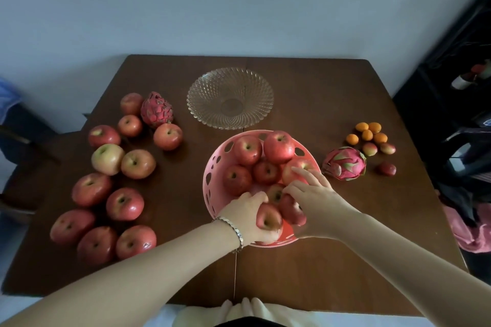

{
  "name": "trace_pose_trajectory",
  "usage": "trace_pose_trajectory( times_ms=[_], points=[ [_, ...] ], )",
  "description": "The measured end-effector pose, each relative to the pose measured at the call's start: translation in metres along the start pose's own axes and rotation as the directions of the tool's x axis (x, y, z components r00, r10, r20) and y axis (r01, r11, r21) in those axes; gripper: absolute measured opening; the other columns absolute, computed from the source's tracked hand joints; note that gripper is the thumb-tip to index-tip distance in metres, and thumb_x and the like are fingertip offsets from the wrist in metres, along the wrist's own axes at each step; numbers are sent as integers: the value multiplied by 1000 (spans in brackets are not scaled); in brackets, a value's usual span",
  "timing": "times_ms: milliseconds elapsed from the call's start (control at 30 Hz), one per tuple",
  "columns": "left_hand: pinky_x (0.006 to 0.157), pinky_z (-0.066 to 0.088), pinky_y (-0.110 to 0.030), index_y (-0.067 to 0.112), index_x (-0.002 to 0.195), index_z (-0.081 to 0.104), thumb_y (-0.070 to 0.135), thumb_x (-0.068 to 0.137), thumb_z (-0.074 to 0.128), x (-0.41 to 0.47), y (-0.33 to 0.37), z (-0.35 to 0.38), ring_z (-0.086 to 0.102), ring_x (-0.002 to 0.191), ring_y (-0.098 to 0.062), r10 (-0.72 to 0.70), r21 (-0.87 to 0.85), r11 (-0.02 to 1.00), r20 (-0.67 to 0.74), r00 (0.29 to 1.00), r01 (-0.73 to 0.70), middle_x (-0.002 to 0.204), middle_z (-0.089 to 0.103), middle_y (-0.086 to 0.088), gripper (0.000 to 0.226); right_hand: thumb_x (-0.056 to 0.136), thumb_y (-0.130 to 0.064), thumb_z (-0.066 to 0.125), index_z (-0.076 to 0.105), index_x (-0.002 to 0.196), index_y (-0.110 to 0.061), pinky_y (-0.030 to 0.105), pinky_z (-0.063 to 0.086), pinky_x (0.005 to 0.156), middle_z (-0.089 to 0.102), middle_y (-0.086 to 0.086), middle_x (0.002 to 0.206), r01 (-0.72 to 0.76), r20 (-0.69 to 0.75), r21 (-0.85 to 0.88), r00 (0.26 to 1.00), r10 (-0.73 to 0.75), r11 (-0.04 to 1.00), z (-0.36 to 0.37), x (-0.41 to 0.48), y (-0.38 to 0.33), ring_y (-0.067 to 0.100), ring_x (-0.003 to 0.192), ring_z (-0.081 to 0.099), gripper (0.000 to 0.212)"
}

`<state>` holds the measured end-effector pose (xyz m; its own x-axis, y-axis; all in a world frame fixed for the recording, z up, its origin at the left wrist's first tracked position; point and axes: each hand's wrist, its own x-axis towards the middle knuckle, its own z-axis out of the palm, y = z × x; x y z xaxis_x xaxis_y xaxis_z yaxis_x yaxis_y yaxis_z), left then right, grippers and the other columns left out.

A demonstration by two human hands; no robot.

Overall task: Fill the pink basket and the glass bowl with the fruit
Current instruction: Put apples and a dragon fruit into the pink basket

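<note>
table (305, 82): dark brown wood, set against a pale wall.

pink basket (211, 183): round, holes in its wall, at the table's middle toward the near edge. it holds several red apples, piled close to the rim.

glass bowl (202, 103): clear, cut pattern, just behind the basket, nothing in it.

left hand (243, 216): at the basket's near rim, fingers and thumb curled round a red apple (268, 220) that sits inside the basket against the near wall. bracelet (235, 229) on the wrist.

right hand (314, 195): over the basket's right side, fingers fairly straight and spread, fingertips (297, 170) resting on a paler apple (305, 164) at the right wall. the palm lies over another apple (292, 211). no grip on anything shows.

loose apples (125, 203): eleven, on the table's left side, well apart from the basket, mostly red, one yellow-green (107, 159).

dragon fruit, left (156, 109): among the far loose apples, dark pink.

dragon fruit, right (344, 163): just right of the basket, pink with green tips.

small orange fruits (368, 134): five, clustered at the far right.

small red-green fruits (369, 148): two beside the orange ones, and one red (387, 169) a little nearer.
</note>
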<state>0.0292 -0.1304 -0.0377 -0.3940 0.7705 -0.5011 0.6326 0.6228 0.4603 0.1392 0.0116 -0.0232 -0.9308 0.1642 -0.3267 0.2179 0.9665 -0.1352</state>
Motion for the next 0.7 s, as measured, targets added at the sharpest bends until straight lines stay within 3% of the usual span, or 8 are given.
trace_pose_trajectory(
  times_ms=[100, 167, 233, 300, 400, 533, 600, 700],
  points=[
    [106, 38, -35, 30, 140, 32, 50, 82, 58, -11, -13, -11, 44, 126, -23, 89, 26, 996, -16, 996, -88, 138, 40, -2, 66, 81, -43, 55, 47, 130, -21, 43, 2, 118, 47, -5, 135, -16, 67, -38, 998, 18, 999, -18, 5, -20, 20, 145, 9, 53],
    [105, 38, -31, 25, 138, 38, 44, 88, 53, -23, -32, -28, 45, 126, -18, 115, 1, 993, -179, 977, -116, 137, 43, 1, 55, 87, -39, 51, 52, 127, -22, 38, 14, 117, 49, -5, 134, 13, -25, 77, 1000, -12, 997, -32, 11, -44, 19, 140, 23, 44],
    [100, 41, -30, 20, 126, 53, 31, 90, 54, -36, -59, -45, 52, 117, -17, 53, -81, 993, -354, 934, -87, 126, 53, 1, 37, 85, -34, 51, 62, 118, -21, 34, 34, 106, 61, -2, 121, 94, -235, 270, 972, -30, 958, -45, 21, -74, 18, 122, 48, 37],
    [96, 44, -30, 16, 113, 61, 20, 89, 56, -48, -96, -59, 58, 108, -19, -93, -155, 988, -451, 888, 24, 117, 57, -2, 25, 85, -32, 54, 64, 114, -20, 31, 45, 94, 64, -2, 113, 129, -262, 444, 965, -10, 886, -51, 38, -110, 16, 106, 56, 33],
    [93, 47, -37, 14, 108, 64, 13, 86, 58, -64, -154, -76, 60, 102, -24, -322, -232, 944, -485, 813, 236, 114, 60, -7, 22, 81, -37, 63, 52, 127, -17, 33, 46, 94, 58, 4, 121, 50, -12, 527, 999, -52, 848, -30, 83, -171, 20, 109, 56, 52],
    [88, 48, -39, 13, 115, 59, 14, 84, 58, -73, -204, -84, 57, 105, -27, -429, -199, 904, -413, 804, 380, 114, 56, -10, 31, 69, -47, 74, 29, 140, -16, 43, 44, 97, 40, 11, 134, -27, 318, 421, 941, -120, 906, 14, 132, -236, 33, 120, 48, 90],
    [90, 47, -40, 18, 123, 53, 18, 84, 57, -72, -222, -83, 53, 111, -27, -438, -138, 898, -363, 822, 417, 125, 49, -8, 39, 67, -48, 77, 23, 143, -17, 46, 44, 94, 36, 12, 136, -10, 378, 324, 918, -120, 946, 31, 146, -259, 36, 121, 45, 98],
    [98, 44, -42, 28, 134, 41, 27, 83, 58, -63, -238, -79, 45, 124, -29, -429, 5, 894, -274, 861, 447, 142, 36, -7, 53, 68, -43, 77, 28, 139, -17, 45, 45, 91, 39, 12, 133, -5, 374, 246, 923, -90, 969, 50, 157, -275, 35, 120, 45, 90]
  ],
)
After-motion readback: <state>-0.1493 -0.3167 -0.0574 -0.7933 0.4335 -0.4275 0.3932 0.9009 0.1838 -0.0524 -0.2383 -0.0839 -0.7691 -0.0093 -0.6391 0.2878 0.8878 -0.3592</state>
